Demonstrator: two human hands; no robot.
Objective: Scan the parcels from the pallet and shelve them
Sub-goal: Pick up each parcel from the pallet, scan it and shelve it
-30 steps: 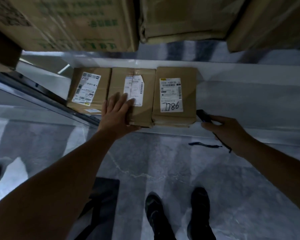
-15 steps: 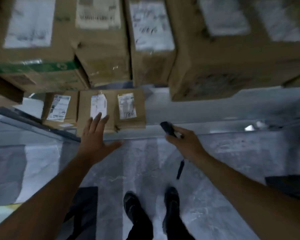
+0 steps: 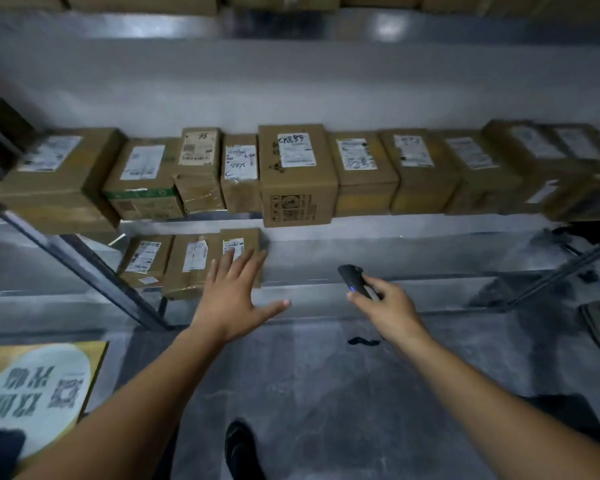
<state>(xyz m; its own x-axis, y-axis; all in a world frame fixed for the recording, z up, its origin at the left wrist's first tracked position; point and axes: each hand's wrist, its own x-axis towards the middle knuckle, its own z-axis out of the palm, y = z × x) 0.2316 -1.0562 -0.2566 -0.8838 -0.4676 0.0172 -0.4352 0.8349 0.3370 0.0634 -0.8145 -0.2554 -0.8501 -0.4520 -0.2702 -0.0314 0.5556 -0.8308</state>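
Three brown labelled parcels (image 3: pixel 194 263) lie side by side at the left end of the bottom shelf (image 3: pixel 395 251). My left hand (image 3: pixel 234 294) hovers open in front of them, fingers spread, holding nothing. It covers part of the rightmost parcel (image 3: pixel 240 241). My right hand (image 3: pixel 387 308) is shut on a black handheld scanner (image 3: pixel 353 278) with a small blue light, raised in front of the bare stretch of the bottom shelf. A black wrist strap (image 3: pixel 362 341) dangles under that hand.
A row of several labelled cardboard boxes (image 3: pixel 297 174) fills the shelf above. Grey metal uprights (image 3: pixel 94 271) slant at the left and at the right (image 3: pixel 561 271). A yellow floor sign (image 3: pixel 32 393) lies at lower left. My dark shoe (image 3: pixel 241 448) stands on the grey floor.
My left hand has lifted off the middle parcel and pulled back, open. My view has risen from the bottom shelf to show the row of boxes above. The scanner stays in my right hand.
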